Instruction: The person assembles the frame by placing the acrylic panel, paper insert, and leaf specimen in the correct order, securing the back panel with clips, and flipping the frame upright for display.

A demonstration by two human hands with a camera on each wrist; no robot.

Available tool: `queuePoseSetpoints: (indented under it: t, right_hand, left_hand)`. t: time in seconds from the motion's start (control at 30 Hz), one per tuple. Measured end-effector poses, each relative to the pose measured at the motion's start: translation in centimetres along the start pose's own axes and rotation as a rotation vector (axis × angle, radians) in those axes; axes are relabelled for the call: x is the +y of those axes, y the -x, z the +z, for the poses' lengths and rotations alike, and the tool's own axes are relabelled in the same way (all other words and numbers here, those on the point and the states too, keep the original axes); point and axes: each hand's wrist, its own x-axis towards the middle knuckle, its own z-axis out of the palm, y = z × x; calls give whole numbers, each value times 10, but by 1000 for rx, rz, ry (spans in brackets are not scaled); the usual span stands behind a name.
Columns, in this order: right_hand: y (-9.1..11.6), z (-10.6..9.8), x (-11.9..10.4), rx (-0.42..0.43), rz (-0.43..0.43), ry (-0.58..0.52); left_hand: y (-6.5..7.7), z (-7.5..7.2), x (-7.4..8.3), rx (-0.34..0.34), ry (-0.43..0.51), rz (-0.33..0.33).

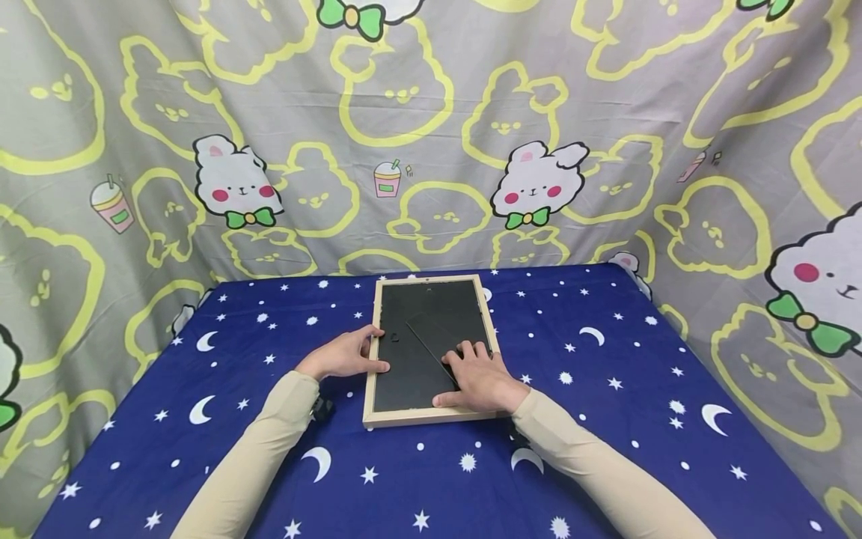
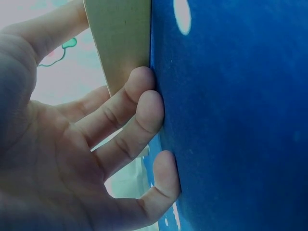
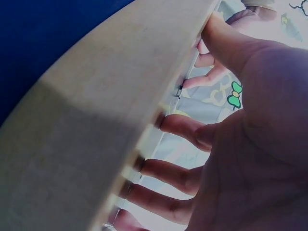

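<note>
A picture frame [image 1: 372, 382] of pale wood lies face down, its black backing board [image 1: 407, 374] upward. A black stand flap [image 1: 426, 337] lies slanted across the board. On the left side my left hand [image 1: 345, 353] grips the wooden edge, thumb on top; the left wrist view has its other fingers bent along the frame's side [image 2: 125, 43], tips down by the cloth. My right hand [image 1: 478, 378] rests with spread fingers on the board's lower right, covering part of the flap. In the right wrist view its fingertips [image 3: 171, 122] meet the top beyond the frame's near side [image 3: 106, 96].
The frame lies on a table with a dark blue cloth [image 1: 256, 442] printed with white moons and stars. A grey curtain [image 1: 431, 97] with cartoon rabbits surrounds the back and both sides. A small black hanger [image 1: 395, 337] sits near the board's left edge.
</note>
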Motion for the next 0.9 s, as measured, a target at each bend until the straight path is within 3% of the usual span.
queuePoseSetpoints:
  t: [0.43,0.67,0.9]
  right_hand:
    - [-1,4,1,-2,9,-29]
    - [1,3,1,36,-2,-32]
    - [-1,-4,11,51,-18,-121]
  left_hand:
    - [-1,0,-1,1,-7,-17]
    - [0,0,-3,-10,9,-20]
    - [2,-5,-3,-29,6,-11]
